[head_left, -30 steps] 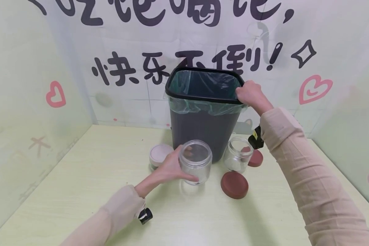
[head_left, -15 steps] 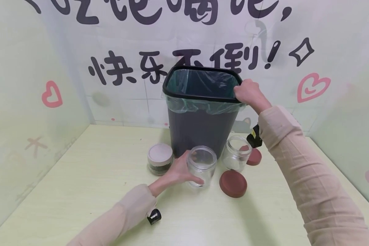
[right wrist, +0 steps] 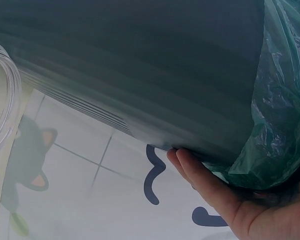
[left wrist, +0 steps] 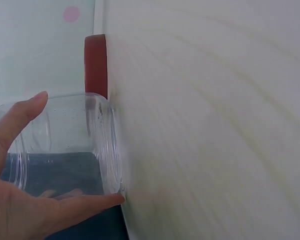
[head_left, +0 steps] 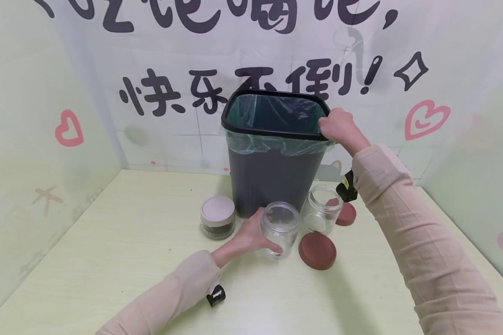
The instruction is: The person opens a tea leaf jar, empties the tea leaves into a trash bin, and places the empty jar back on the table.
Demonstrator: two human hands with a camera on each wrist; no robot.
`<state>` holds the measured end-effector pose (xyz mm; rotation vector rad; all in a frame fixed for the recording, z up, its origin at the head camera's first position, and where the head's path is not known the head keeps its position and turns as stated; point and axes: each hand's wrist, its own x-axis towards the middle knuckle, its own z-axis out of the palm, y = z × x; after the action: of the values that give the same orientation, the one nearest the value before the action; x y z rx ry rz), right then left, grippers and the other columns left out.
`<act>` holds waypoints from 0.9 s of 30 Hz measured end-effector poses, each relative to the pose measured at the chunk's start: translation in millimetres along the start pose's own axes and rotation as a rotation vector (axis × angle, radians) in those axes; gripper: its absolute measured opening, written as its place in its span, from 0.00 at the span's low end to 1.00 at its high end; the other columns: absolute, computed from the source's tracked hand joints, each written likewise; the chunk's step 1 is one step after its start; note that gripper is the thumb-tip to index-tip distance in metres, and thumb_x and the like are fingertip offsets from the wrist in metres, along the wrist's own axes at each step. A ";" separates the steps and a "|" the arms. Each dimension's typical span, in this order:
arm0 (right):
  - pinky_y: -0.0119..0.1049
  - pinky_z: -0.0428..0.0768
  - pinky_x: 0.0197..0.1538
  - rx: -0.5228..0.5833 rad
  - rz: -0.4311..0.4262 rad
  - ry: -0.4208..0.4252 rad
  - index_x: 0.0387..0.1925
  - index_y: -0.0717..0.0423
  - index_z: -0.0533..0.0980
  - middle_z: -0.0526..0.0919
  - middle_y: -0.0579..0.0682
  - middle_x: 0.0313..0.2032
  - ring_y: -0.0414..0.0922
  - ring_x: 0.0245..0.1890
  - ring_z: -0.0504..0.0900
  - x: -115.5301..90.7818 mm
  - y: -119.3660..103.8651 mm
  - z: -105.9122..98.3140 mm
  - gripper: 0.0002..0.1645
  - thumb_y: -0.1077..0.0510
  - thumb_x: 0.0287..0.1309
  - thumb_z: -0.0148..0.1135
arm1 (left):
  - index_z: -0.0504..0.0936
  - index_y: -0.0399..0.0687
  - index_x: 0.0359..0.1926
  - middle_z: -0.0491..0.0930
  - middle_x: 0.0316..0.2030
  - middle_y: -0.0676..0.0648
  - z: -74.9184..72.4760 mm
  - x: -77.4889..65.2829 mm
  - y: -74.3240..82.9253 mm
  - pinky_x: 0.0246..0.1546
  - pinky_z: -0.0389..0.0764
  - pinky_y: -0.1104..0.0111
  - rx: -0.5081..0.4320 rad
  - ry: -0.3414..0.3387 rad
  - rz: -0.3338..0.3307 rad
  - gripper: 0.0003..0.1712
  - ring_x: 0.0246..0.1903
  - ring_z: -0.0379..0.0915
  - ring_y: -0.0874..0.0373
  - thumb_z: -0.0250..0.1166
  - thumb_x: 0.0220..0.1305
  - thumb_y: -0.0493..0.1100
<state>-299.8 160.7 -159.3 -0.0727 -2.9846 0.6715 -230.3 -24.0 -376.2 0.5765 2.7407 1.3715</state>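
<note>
My left hand [head_left: 250,236] holds an uncovered clear jar [head_left: 282,232] in front of the bin. In the left wrist view, thumb and fingers lie on opposite sides of that jar [left wrist: 65,130], whose base is at or very near the tabletop. My right hand [head_left: 339,128] grips the right end of the black rim of a dark grey trash bin [head_left: 272,179]. A thin green bin liner [head_left: 272,144] is folded over the rim. In the right wrist view, the right hand's fingers [right wrist: 205,180] reach under the rim along the bin's outer wall.
A second uncovered clear jar [head_left: 320,216] stands right of the bin. One dark red lid [head_left: 317,251] lies before it, another red lid [head_left: 349,215] behind. Left of the bin stands a jar with a pale lid [head_left: 218,214]. Printed walls [head_left: 167,144] enclose the pale table [head_left: 88,260].
My left hand has moved right and slightly nearer with the clear jar, toward the front red lid. The right hand keeps its grip on the bin rim.
</note>
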 end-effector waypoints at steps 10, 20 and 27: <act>0.40 0.68 0.37 -0.004 -0.013 0.007 0.39 0.72 0.65 0.65 0.60 0.36 0.56 0.39 0.67 -1.1 0.2 -0.2 0.21 0.58 0.57 0.32 | 0.62 0.36 0.53 0.72 0.46 0.41 9.1 2.2 3.0 0.50 0.69 0.59 -0.045 0.009 0.012 0.52 0.48 0.69 0.47 0.79 0.21 0.41; 0.43 0.68 0.42 -0.006 -0.022 0.015 0.40 0.73 0.66 0.66 0.61 0.37 0.57 0.41 0.67 -1.2 0.1 0.4 0.22 0.58 0.57 0.32 | 0.61 0.38 0.47 0.74 0.41 0.38 20.6 8.6 11.4 0.45 0.73 0.60 -0.027 0.018 -0.025 0.49 0.44 0.71 0.45 0.80 0.21 0.43; 0.44 0.68 0.42 -0.010 -0.023 0.008 0.41 0.74 0.65 0.65 0.61 0.37 0.57 0.40 0.67 -1.2 0.2 0.1 0.23 0.58 0.58 0.32 | 0.64 0.36 0.48 0.74 0.43 0.38 27.5 12.0 16.0 0.47 0.71 0.59 0.014 0.050 0.007 0.48 0.46 0.70 0.45 0.80 0.22 0.44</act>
<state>-298.7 160.8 -159.6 -0.0410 -2.9766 0.6523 -231.4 9.9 -378.9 0.5597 2.7922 1.3886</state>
